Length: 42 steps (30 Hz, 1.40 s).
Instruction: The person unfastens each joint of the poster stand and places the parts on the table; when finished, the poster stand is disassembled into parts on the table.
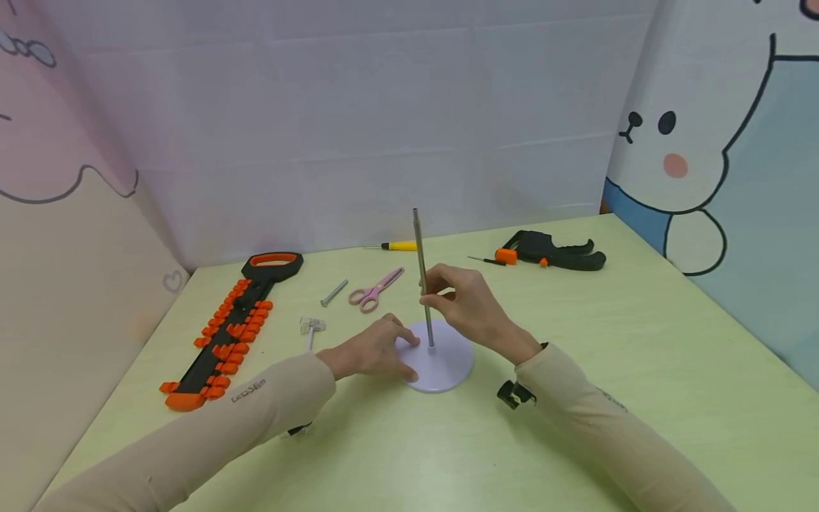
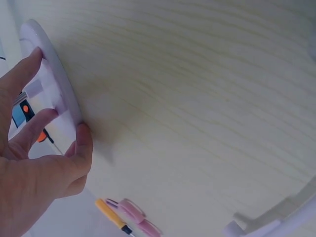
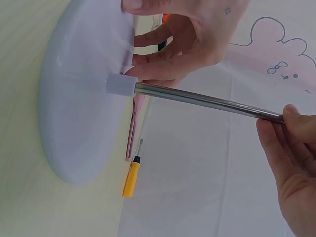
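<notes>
A round white base (image 1: 441, 370) lies flat on the table with a thin metal tube (image 1: 421, 256) standing in the short socket (image 3: 121, 85) at its middle. My left hand (image 1: 374, 347) holds the base by its near-left side, thumb and a finger on top and other fingers curled against the rim, as the left wrist view shows. Partway up the tube, my right hand (image 1: 470, 302) pinches it between thumb and fingers. The tube leans slightly left in the head view. How deep it sits in the socket is hidden.
Left lies a black rack with orange clips (image 1: 233, 331). Behind the hands are a bolt-like metal piece (image 1: 334, 293), pink scissors (image 1: 377, 290) and a yellow screwdriver (image 1: 402, 246). A black-orange clamp-like tool (image 1: 553, 250) lies far right. A white piece with a clear end (image 1: 311, 327) is partly behind the left sleeve.
</notes>
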Each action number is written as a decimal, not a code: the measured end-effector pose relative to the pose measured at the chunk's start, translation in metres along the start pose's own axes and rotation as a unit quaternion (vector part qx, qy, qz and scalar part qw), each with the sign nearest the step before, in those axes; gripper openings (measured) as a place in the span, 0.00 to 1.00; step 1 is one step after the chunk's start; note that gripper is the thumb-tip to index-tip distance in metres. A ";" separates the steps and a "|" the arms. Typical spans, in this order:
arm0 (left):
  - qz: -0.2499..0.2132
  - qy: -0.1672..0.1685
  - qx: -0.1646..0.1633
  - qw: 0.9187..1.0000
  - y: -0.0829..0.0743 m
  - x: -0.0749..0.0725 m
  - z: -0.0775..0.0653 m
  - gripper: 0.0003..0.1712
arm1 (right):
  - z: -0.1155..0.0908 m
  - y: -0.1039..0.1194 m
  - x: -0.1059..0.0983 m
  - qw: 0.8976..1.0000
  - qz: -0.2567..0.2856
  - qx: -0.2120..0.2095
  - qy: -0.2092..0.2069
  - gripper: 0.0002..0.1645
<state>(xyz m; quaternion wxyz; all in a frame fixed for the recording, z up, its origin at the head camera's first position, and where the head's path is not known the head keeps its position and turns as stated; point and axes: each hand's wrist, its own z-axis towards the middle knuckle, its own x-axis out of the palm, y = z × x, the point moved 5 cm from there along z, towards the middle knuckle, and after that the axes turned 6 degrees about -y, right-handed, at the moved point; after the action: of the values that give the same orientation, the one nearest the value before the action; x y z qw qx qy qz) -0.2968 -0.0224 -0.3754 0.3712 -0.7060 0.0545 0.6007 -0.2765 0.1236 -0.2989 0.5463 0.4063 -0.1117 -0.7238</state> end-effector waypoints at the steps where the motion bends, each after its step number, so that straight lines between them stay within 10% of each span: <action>1: -0.001 0.000 -0.003 1.000 0.000 0.000 0.000 0.32 | 0.000 0.000 0.000 1.000 0.002 0.000 0.000 0.11; 42: -0.023 -0.006 -0.028 0.999 -0.002 0.000 0.003 0.32 | -0.003 -0.001 -0.002 0.998 0.024 0.004 -0.052 0.11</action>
<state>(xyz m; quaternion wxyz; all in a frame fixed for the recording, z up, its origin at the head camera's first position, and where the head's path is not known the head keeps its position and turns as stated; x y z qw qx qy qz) -0.2981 -0.0198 -0.3746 0.3658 -0.7135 0.0193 0.5973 -0.2756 0.1264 -0.3006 0.5556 0.3679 -0.1527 -0.7298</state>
